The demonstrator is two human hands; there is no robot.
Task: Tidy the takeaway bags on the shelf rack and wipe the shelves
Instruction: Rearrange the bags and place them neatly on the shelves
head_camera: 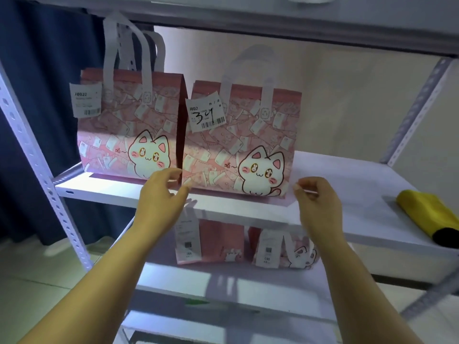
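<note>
Two pink takeaway bags with a white cat print stand upright side by side on the white middle shelf. The left bag carries a receipt tag at its upper left. On the right bag a tag bears a handwritten "34". My left hand hovers at the right bag's lower left corner, fingers loosely curled, holding nothing. Just off that bag's lower right corner is my right hand, also loosely curled and empty. A folded yellow cloth lies at the shelf's right end.
On the lower shelf stand two more pink bags with tags. Perforated grey uprights frame the rack. A dark blue curtain hangs at the left. Another shelf board runs overhead.
</note>
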